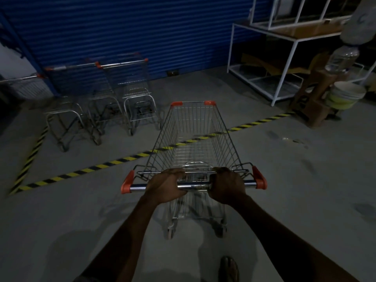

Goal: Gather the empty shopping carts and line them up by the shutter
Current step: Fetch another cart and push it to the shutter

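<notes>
Concrete floor (pixel 284 159) between cart (pixel 195 186) and blue shutter (pixel 142 27)

White rack (pixel 284 74), clear bottle (pixel 341 58), white bucket (pixel 345 95), striped floor tape (pixel 101 165)

Empty wire cart (pixel 193 143), handle bar (pixel 193 185) gripped by left hand (pixel 165 188) and right hand (pixel 226 185). Parked carts (pixel 105 98), seemingly three, against blue shutter (pixel 132 27). Striped floor tape (pixel 97 166).

Parked carts (pixel 122 94) left, shelving (pixel 284 58) right, before shutter (pixel 142 27).
</notes>
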